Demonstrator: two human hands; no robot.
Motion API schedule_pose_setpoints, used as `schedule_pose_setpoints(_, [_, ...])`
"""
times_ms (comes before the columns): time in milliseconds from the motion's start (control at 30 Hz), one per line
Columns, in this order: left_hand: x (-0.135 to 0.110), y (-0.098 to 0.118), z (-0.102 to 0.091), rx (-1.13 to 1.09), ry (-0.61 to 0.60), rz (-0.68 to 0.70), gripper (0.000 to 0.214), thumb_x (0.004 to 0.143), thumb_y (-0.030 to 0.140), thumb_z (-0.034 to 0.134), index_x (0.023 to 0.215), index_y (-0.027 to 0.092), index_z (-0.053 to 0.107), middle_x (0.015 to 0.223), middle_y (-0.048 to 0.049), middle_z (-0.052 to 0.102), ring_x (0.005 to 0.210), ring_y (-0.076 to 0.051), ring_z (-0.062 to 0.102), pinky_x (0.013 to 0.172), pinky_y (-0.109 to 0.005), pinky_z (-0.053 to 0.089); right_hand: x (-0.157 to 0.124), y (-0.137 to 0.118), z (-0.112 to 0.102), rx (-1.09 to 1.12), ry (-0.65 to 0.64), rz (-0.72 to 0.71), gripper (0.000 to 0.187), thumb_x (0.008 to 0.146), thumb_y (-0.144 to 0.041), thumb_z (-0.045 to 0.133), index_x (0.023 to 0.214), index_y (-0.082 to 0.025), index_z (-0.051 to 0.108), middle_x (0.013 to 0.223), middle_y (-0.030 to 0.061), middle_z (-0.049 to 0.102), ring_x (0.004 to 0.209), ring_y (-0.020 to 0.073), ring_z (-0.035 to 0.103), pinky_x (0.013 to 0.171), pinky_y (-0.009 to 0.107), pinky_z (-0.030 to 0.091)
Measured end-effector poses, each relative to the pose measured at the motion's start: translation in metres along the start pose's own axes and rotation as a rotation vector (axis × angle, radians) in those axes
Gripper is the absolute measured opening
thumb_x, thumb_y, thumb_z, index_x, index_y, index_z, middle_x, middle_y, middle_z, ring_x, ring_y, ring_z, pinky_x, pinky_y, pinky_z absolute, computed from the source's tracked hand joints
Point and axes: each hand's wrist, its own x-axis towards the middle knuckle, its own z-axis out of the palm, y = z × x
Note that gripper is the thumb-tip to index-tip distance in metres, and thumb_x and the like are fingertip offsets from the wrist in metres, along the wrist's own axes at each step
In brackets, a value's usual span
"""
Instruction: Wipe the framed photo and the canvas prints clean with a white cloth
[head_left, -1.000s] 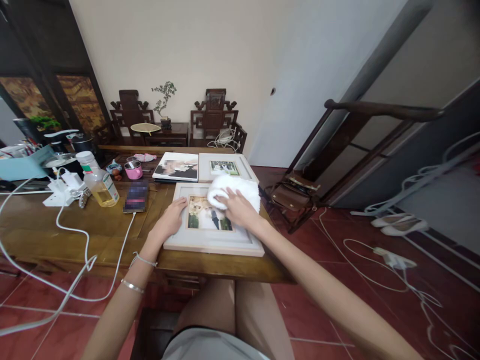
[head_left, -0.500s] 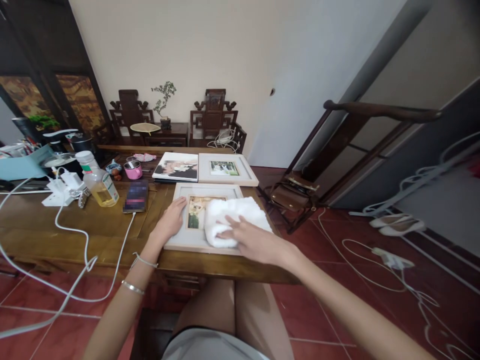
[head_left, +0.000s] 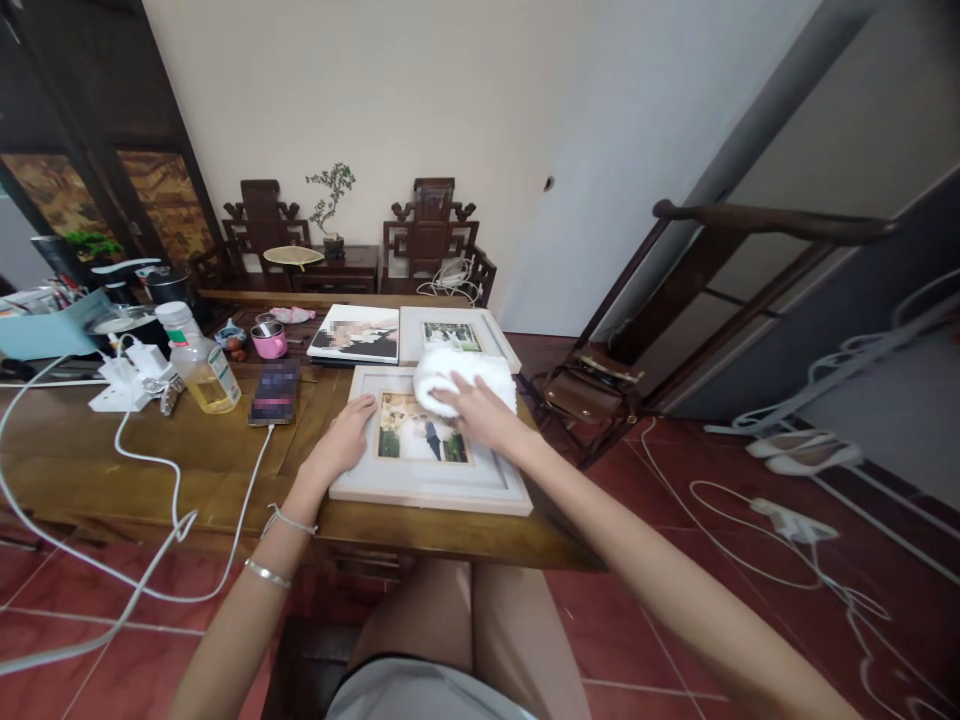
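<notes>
White and soft, the cloth (head_left: 469, 368) lies under the right hand (head_left: 480, 415). The fingers are stretched out flat on top of it, pressing down, not wrapped around it. The cloth sits on the far right corner of the picture frame (head_left: 431, 485), which lies flat at the near edge of the wooden counter (head_left: 150, 460). The left hand (head_left: 341, 440) is open too, resting on the frame's left side. Just past the frame lie a second frame (head_left: 450, 333) and a big photo (head_left: 354, 333). To the left are a phone (head_left: 274, 391), a bottle (head_left: 202, 372) and a pink cup (head_left: 268, 340).
</notes>
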Motion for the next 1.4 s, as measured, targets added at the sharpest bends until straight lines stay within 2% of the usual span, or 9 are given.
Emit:
schedule_pose_setpoints(100, [0.000,0.000,0.000,-0.009,0.007,-0.011,0.061,0.073,-0.005,0.035,0.128,0.012,0.054,0.141,-0.0116,0.049,0.134,-0.020,0.041,0.114,-0.041,0.032,0.029,0.008,0.003,-0.068,0.031,0.040,0.071,0.072,0.003,0.045,0.140,-0.017,0.044,0.153,0.0105,0.029,0.142,0.0361,0.011,0.107,0.066,0.015])
schedule_pose_setpoints(200, [-0.001,0.000,0.001,-0.006,-0.001,-0.020,0.057,0.077,-0.002,0.034,0.129,0.010,0.053,0.142,-0.0133,0.047,0.135,-0.021,0.039,0.113,-0.043,0.032,0.025,-0.003,0.007,-0.068,-0.015,-0.023,0.072,0.070,0.006,0.042,0.137,-0.022,0.049,0.153,0.0063,0.030,0.141,0.0375,0.012,0.104,0.070,0.017])
schedule_pose_setpoints(367, [-0.001,0.002,0.002,0.005,-0.005,-0.021,0.050,0.085,0.005,0.032,0.131,0.011,0.051,0.143,-0.0129,0.046,0.136,-0.022,0.038,0.113,-0.045,0.032,-0.038,-0.038,-0.010,0.070,-0.177,-0.195,0.076,0.066,0.007,0.039,0.134,-0.022,0.053,0.149,0.0094,0.037,0.140,0.0358,0.020,0.104,0.067,0.024])
schedule_pose_setpoints(500, [-0.001,0.002,0.004,0.012,0.005,-0.025,0.053,0.083,0.002,0.032,0.131,0.011,0.050,0.143,-0.0134,0.046,0.136,-0.021,0.037,0.113,-0.044,0.032,-0.089,-0.065,-0.040,0.199,-0.359,-0.273,0.077,0.065,0.009,0.035,0.133,-0.022,0.054,0.131,0.0130,0.058,0.139,0.0315,0.028,0.106,0.059,0.029])
schedule_pose_setpoints(600, [-0.002,0.001,0.005,0.010,0.010,-0.019,0.057,0.078,-0.002,0.034,0.131,0.013,0.050,0.143,-0.0130,0.046,0.136,-0.020,0.037,0.113,-0.044,0.032,-0.101,-0.075,-0.043,0.251,-0.342,-0.315,0.079,0.062,0.009,0.036,0.132,-0.024,0.055,0.130,0.0116,0.059,0.140,0.0301,0.025,0.107,0.057,0.029])
schedule_pose_setpoints(767, [-0.002,0.000,0.004,-0.004,-0.007,-0.015,0.063,0.073,-0.005,0.034,0.131,0.012,0.050,0.144,-0.0124,0.045,0.136,-0.020,0.036,0.114,-0.043,0.031,-0.066,-0.059,-0.009,0.170,-0.171,-0.238,0.079,0.064,0.007,0.039,0.137,-0.023,0.049,0.152,0.0088,0.031,0.141,0.0348,0.017,0.108,0.063,0.023])
schedule_pose_setpoints(967, [-0.001,0.003,0.000,0.005,-0.047,-0.026,0.063,0.073,-0.006,0.032,0.131,0.009,0.050,0.144,-0.0135,0.044,0.137,-0.021,0.036,0.114,-0.044,0.030,0.021,-0.014,0.012,-0.078,0.037,-0.047,0.070,0.072,0.003,0.044,0.138,-0.020,0.047,0.156,0.0058,0.022,0.141,0.0402,0.010,0.105,0.068,0.021])
schedule_pose_setpoints(1100, [-0.001,0.002,-0.001,-0.002,-0.038,-0.036,0.063,0.073,-0.005,0.033,0.131,0.011,0.051,0.144,-0.0122,0.044,0.136,-0.021,0.037,0.114,-0.044,0.030,0.044,-0.017,0.013,-0.123,0.015,-0.029,0.065,0.076,0.001,0.046,0.137,-0.021,0.048,0.156,0.0046,0.022,0.139,0.0455,0.009,0.101,0.075,0.018])
schedule_pose_setpoints(1400, [-0.003,0.002,0.002,0.006,-0.013,-0.027,0.066,0.071,-0.006,0.033,0.134,0.011,0.047,0.145,-0.0138,0.043,0.137,-0.021,0.035,0.114,-0.044,0.030,-0.061,-0.070,-0.023,0.173,-0.281,-0.319,0.078,0.065,0.008,0.037,0.133,-0.027,0.053,0.149,0.0049,0.037,0.141,0.0359,0.017,0.102,0.067,0.029])
